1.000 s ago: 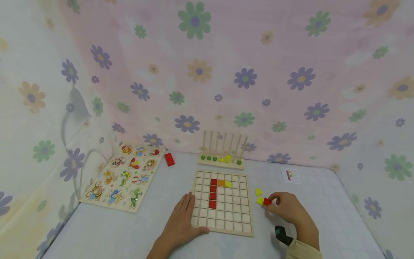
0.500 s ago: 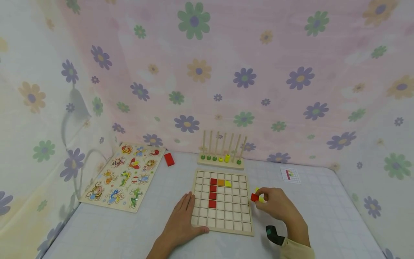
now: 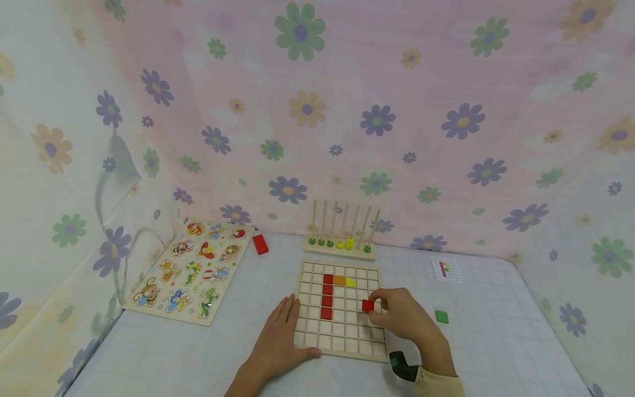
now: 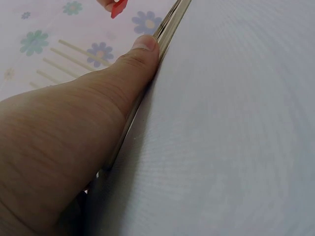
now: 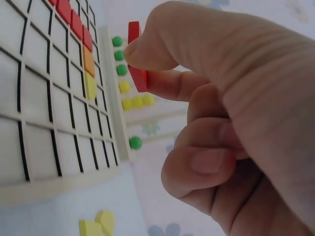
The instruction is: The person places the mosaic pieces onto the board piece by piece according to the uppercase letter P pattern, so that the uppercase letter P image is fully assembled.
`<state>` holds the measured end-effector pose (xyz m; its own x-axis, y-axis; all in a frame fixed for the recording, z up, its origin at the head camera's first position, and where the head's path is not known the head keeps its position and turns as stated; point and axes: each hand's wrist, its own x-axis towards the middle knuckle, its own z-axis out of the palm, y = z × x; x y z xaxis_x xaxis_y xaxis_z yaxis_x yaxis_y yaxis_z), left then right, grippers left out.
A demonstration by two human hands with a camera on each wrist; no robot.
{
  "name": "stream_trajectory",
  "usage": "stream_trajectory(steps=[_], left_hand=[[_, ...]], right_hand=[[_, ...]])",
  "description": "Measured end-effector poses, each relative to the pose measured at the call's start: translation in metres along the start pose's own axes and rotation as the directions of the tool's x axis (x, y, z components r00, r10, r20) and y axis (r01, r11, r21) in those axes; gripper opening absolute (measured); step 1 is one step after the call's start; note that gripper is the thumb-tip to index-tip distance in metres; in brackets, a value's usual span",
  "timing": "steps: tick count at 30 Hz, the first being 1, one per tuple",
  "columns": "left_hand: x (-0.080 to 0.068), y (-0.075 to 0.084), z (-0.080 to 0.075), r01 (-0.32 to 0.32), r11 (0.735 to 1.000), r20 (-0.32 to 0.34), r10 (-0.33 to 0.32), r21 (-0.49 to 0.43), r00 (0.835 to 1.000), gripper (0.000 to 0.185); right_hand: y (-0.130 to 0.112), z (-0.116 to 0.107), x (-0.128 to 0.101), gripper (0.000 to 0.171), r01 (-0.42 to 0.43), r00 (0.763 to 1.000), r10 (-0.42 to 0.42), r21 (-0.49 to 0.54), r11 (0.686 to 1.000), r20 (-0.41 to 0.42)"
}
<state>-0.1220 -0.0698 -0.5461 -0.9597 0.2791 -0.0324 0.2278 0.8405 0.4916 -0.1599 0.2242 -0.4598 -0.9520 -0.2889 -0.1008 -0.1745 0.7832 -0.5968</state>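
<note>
My left hand (image 3: pixel 278 344) lies along the left and front edges of a wooden grid board (image 3: pixel 351 331). Its fingers are straight, and in the left wrist view the thumb (image 4: pixel 133 66) touches the board's rim. Over the right part of the board, my right hand (image 3: pixel 404 315) pinches a red square tile (image 3: pixel 367 306) between thumb and forefinger; the right wrist view shows the tile (image 5: pixel 136 59) raised off the grid. Within the grid are a column of red tiles (image 3: pixel 327 301), an orange tile (image 3: pixel 339 280) and a yellow piece with one rounded corner (image 3: pixel 350 282).
Two yellow pieces (image 5: pixel 93 227) lie beside the board, hidden in the head view. A green tile (image 3: pixel 441 316) and pattern card (image 3: pixel 447 270) sit farther right. Behind stands a peg rack (image 3: pixel 339 251) with beads. Leftward are a red block (image 3: pixel 260 244) and an insect puzzle (image 3: pixel 190 270).
My right hand has picked up the red tile beside the yellow pieces and carried it left over the board. The green tile has come into sight. The left hand has stayed put.
</note>
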Motion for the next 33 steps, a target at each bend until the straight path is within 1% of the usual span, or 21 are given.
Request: stream_trajectory(steps=[5, 7, 11, 15, 17, 19, 22, 24, 28, 33], left_hand=[[0.001, -0.001, 0.001, -0.001, 1.000, -0.004, 0.002, 0.005, 1.000, 0.128], [0.001, -0.001, 0.001, -0.002, 1.000, -0.006, 0.002, 0.007, 1.000, 0.128], [0.000, 0.000, 0.000, -0.004, 1.000, -0.010, 0.004, 0.009, 1.000, 0.128], [0.000, 0.001, 0.000, -0.007, 1.000, -0.012, 0.007, 0.020, 1.000, 0.126], [-0.001, 0.001, 0.000, -0.011, 0.999, -0.013, 0.011, 0.032, 1.000, 0.125], [-0.001, 0.001, 0.000, -0.012, 0.999, -0.013, 0.012, 0.040, 1.000, 0.125], [-0.001, 0.001, -0.001, -0.013, 0.999, -0.011, 0.013, 0.042, 1.000, 0.124], [-0.001, 0.001, -0.001, -0.012, 0.999, -0.009, 0.013, 0.040, 1.000, 0.124], [-0.001, 0.001, -0.001, -0.016, 0.999, -0.007, 0.016, 0.041, 1.000, 0.123], [0.000, -0.001, 0.001, -0.016, 0.999, -0.011, 0.016, 0.035, 1.000, 0.124]], right_hand=[[-0.015, 0.010, 0.004, 0.020, 0.044, 0.999, -0.044, -0.022, 0.999, 0.025], [-0.021, 0.015, 0.005, 0.020, 0.065, 0.997, -0.063, -0.050, 0.997, 0.032], [-0.030, 0.027, 0.010, 0.019, 0.137, 0.990, -0.132, -0.117, 0.984, 0.045], [-0.036, 0.041, 0.016, 0.016, 0.190, 0.981, -0.181, -0.132, 0.973, 0.073], [-0.040, 0.049, 0.019, 0.017, 0.194, 0.979, -0.183, -0.128, 0.973, 0.092], [-0.043, 0.056, 0.020, 0.019, 0.175, 0.980, -0.159, -0.129, 0.976, 0.123], [-0.047, 0.065, 0.021, 0.021, 0.172, 0.977, -0.152, -0.136, 0.976, 0.149], [-0.050, 0.070, 0.021, 0.018, 0.179, 0.975, -0.154, -0.154, 0.972, 0.160], [-0.053, 0.077, 0.021, 0.005, 0.184, 0.975, -0.152, -0.206, 0.961, 0.162], [-0.055, 0.079, 0.022, 0.002, 0.178, 0.978, -0.144, -0.250, 0.952, 0.151]])
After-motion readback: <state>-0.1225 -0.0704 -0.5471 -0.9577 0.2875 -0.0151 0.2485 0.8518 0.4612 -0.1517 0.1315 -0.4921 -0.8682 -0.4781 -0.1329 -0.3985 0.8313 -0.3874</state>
